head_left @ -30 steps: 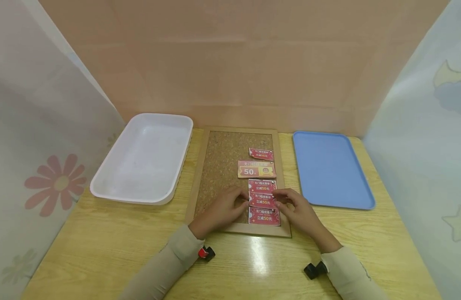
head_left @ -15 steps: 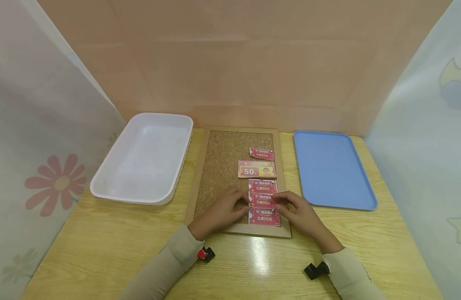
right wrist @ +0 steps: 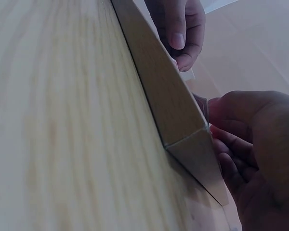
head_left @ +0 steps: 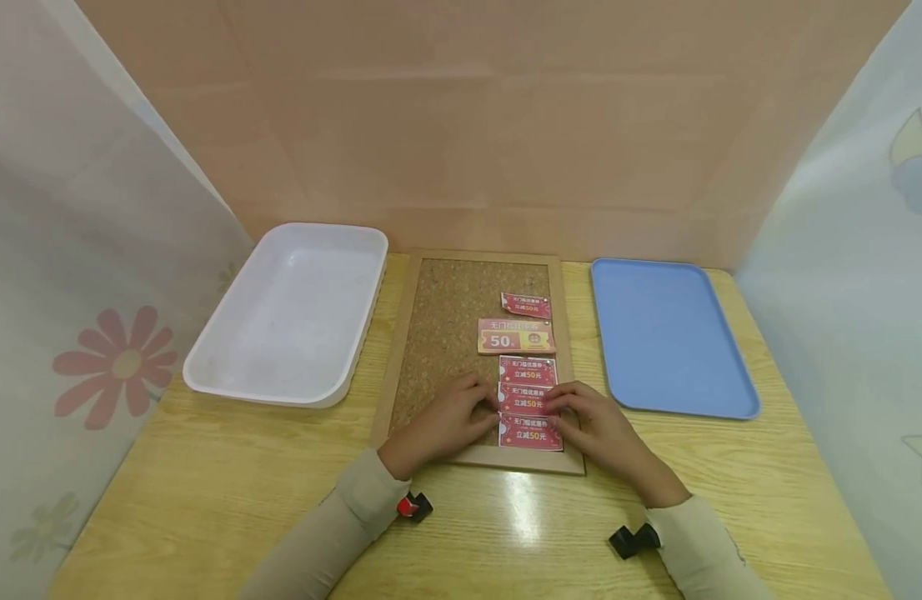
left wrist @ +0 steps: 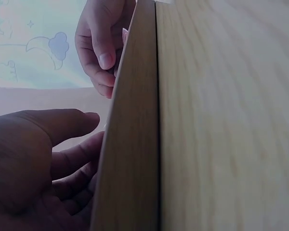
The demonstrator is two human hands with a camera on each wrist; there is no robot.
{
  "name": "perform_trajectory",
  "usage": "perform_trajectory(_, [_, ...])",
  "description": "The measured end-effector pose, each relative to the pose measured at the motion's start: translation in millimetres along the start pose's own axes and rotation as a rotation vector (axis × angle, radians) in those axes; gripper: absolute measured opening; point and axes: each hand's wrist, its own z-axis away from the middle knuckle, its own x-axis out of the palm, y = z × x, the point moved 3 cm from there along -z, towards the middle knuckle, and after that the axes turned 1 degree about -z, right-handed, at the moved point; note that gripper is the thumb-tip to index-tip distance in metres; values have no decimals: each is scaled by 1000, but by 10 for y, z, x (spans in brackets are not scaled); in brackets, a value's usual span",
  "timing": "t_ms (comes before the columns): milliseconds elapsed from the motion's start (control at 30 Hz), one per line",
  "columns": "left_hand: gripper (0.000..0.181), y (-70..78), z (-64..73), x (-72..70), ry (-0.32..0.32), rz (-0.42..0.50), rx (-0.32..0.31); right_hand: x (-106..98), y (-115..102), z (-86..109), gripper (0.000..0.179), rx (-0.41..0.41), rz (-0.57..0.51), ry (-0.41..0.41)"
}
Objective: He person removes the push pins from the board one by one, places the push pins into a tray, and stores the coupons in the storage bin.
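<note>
Red paper coupons lie in a column down the right side of a wood-framed cork board (head_left: 446, 308). My left hand (head_left: 444, 421) rests over the board, thumb and index fingertips at the left edge of the middle red coupon (head_left: 524, 398). In the left wrist view its thumb (left wrist: 72, 122) stands apart from the other fingers. On the other side my right hand (head_left: 603, 429) touches the coupons' right edges, index fingertip on the middle coupon and thumb on the lowest coupon (head_left: 527, 433). The right wrist view shows its thumb (right wrist: 231, 108) and index finger spaced apart.
Above the middle one are another red coupon (head_left: 527, 370), a wider yellow-and-red coupon (head_left: 515, 337) and a curled red coupon (head_left: 526, 305). A white tray (head_left: 284, 312) stands left of the board, a blue tray (head_left: 671, 333) right, all on a wooden table (head_left: 498, 542).
My right fingertips have shifted slightly left and closer onto the coupons, covering the pin spots at their right edges. The left hand holds nearly still.
</note>
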Motion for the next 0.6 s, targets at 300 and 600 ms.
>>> perform_trajectory(300, [16, 33, -2, -35, -29, -35, 21, 6, -17, -7, 20, -21, 25, -7])
perform_trajectory(600, [11, 50, -54, -60, -79, -28, 8, -30, -37, 22, 20, 25, 43, -4])
